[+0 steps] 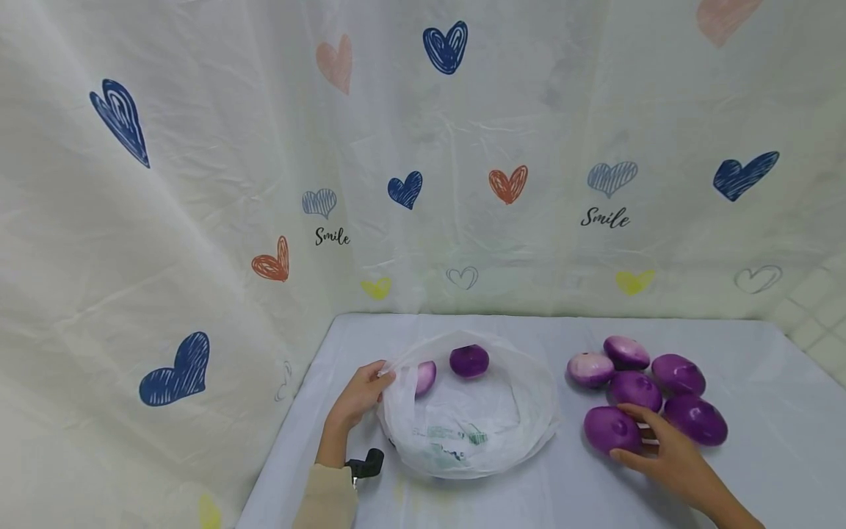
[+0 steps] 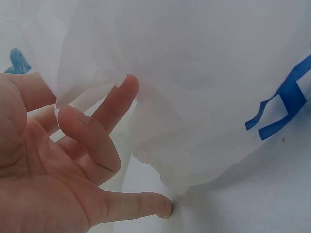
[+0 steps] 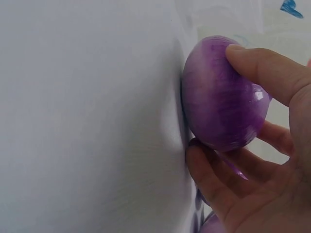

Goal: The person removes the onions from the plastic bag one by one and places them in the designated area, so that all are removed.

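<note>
A white plastic bag [image 1: 456, 426] lies on the table with its mouth spread wide. Two purple onions show inside it: a whole-looking onion [image 1: 469, 361] near the back and a partly covered onion [image 1: 425, 378] at the left. My left hand [image 1: 362, 393] holds the bag's left rim; in the left wrist view, the thin plastic [image 2: 184, 97] runs in among its fingers. On the right, my right hand [image 1: 674, 455] grips a purple onion [image 1: 611, 430] between thumb and fingers. The right wrist view shows that onion [image 3: 221, 94] close against the table surface.
Several more purple onions [image 1: 634, 391] cluster just beyond my right hand. A small black object [image 1: 373, 461] shows beside the left wrist. A white curtain [image 1: 423, 132] printed with hearts hangs behind the white-covered table [image 1: 542, 499] and along its left side.
</note>
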{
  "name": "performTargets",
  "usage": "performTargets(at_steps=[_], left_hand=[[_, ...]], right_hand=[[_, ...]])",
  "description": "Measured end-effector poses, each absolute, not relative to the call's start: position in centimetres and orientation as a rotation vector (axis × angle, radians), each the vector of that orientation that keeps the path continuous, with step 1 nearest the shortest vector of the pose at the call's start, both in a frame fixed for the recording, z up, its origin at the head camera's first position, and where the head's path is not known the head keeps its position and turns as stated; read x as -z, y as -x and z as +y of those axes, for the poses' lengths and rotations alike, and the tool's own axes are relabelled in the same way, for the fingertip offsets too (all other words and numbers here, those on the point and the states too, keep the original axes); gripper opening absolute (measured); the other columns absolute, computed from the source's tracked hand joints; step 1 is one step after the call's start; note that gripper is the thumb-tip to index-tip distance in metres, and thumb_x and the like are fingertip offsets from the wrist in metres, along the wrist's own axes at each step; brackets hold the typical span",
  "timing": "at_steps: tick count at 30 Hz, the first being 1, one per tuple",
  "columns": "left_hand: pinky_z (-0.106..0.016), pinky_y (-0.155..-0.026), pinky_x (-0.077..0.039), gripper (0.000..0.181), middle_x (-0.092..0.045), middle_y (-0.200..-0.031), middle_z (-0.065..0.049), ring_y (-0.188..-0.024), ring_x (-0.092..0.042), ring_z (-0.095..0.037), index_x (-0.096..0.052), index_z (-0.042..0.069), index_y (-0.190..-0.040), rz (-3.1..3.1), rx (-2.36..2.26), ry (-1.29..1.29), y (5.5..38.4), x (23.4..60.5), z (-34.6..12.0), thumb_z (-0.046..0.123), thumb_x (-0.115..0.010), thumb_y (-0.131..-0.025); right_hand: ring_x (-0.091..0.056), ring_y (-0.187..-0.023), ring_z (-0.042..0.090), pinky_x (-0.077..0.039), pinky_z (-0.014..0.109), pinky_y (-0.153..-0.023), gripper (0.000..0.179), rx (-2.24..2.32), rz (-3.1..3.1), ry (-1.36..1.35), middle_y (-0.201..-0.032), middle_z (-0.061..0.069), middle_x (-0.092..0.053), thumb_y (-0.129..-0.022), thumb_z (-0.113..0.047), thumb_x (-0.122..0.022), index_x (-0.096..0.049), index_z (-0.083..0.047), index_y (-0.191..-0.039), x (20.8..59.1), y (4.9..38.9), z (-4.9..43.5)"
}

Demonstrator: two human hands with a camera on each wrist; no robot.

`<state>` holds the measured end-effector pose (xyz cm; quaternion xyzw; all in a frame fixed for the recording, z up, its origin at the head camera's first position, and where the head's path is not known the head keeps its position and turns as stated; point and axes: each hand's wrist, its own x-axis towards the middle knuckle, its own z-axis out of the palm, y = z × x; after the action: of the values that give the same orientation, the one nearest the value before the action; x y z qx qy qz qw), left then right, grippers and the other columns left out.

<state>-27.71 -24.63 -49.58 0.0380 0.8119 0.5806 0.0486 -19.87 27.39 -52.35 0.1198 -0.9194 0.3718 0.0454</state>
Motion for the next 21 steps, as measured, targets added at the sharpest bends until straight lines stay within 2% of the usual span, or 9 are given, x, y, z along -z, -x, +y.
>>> performTargets(at_steps=[6, 11, 13, 16, 21], left_hand=[[-0.025, -0.056, -0.036, 0.025, -0.045, -0.071, 0.0, -0.061, -0.043, -0.015, -0.066, 0.004, -0.123, 2.474, -1.778, -0.11, 27.71, 49.55, -24.53, 0.02, -0.06, -0.104], [-0.025, -0.057, -0.036, 0.026, -0.046, -0.072, 0.001, -0.062, -0.044, -0.013, -0.066, 0.005, -0.124, 2.466, -1.768, -0.104, 27.79, 49.59, -24.61, 0.02, -0.06, -0.104], [-0.024, -0.057, -0.037, 0.025, -0.046, -0.071, 0.001, -0.061, -0.044, -0.012, -0.066, 0.006, -0.123, 2.465, -1.758, -0.101, 27.8, 49.61, -24.68, 0.02, -0.06, -0.104], [-0.024, -0.057, -0.037, 0.025, -0.046, -0.071, 0.002, -0.061, -0.044, -0.012, -0.066, 0.006, -0.123, 2.471, -1.747, -0.104, 27.78, 49.61, -24.71, 0.021, -0.059, -0.104], [-0.025, -0.058, -0.036, 0.025, -0.046, -0.071, 0.001, -0.062, -0.044, -0.013, -0.066, 0.006, -0.124, 2.468, -1.754, -0.097, 27.76, 49.6, -24.67, 0.021, -0.06, -0.104]], right_hand=[[-0.053, -0.094, -0.015, -0.055, 0.023, -0.076, 0.076, -1.11, -2.823, -0.365, -0.136, 0.029, -0.058, -0.083, -0.027, -0.086, -0.048, -0.002, -0.144, 52.4, 20.04, 27.57], [-0.06, -0.097, -0.006, -0.055, 0.022, -0.076, 0.078, -1.147, -2.852, -0.347, -0.139, 0.03, -0.055, -0.085, -0.03, -0.084, -0.046, -0.002, -0.146, 52.37, 20.1, 27.74], [-0.059, -0.097, -0.007, -0.056, 0.022, -0.076, 0.08, -1.182, -2.859, -0.339, -0.141, 0.03, -0.053, -0.085, -0.031, -0.084, -0.044, -0.001, -0.147, 52.33, 20.07, 27.77], [-0.052, -0.096, -0.016, -0.056, 0.021, -0.076, 0.081, -1.219, -2.869, -0.329, -0.142, 0.031, -0.051, -0.086, -0.032, -0.083, -0.042, -0.001, -0.148, 52.33, 20.07, 27.82], [-0.053, -0.096, -0.016, -0.056, 0.02, -0.076, 0.081, -1.24, -2.869, -0.332, -0.142, 0.031, -0.051, -0.086, -0.03, -0.083, -0.041, 0.0, -0.149, 52.14, 19.95, 27.85]])
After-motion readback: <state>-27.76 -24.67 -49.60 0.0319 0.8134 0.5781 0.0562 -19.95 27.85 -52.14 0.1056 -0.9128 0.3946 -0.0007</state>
